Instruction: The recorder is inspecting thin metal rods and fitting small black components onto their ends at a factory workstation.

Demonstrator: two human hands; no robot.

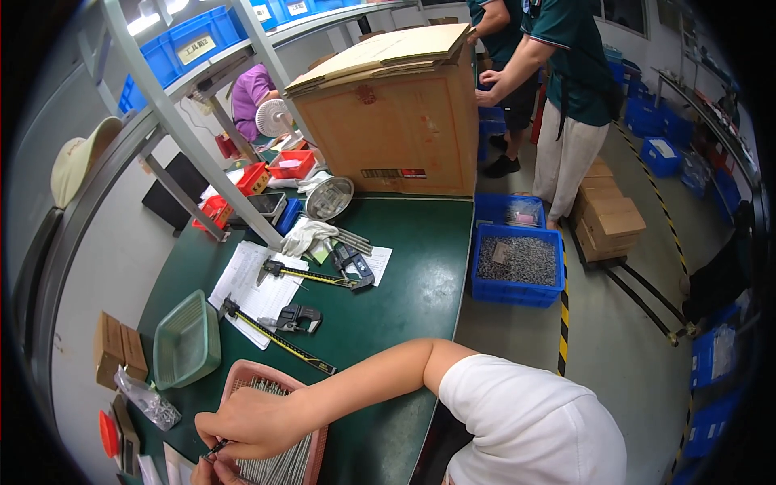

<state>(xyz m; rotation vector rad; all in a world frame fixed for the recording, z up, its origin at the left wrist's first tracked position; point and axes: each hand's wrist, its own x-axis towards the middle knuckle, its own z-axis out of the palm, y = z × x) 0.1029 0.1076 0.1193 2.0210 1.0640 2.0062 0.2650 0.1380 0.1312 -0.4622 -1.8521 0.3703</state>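
Near the lower edge, my right hand (257, 422) is closed in a pinch on a small dark piece (217, 447), whose kind I cannot make out. Just below it my left hand (217, 472) shows only its fingertips, pressed together close to the same piece; what they hold is hidden. Under my right hand and forearm lies a pink basket (322, 453) with many thin metal rods (279, 467) in it. Left of the basket are a green plastic basket (187, 339) and a clear bag of small metal parts (153, 402).
Calipers (283, 339), a micrometer (299, 318), papers (246, 279) and white gloves (307, 236) lie on the green table (420, 267). A large carton (388, 133) stands at its far end, with people beyond. Blue crates (517, 295) of parts sit on the floor at right.
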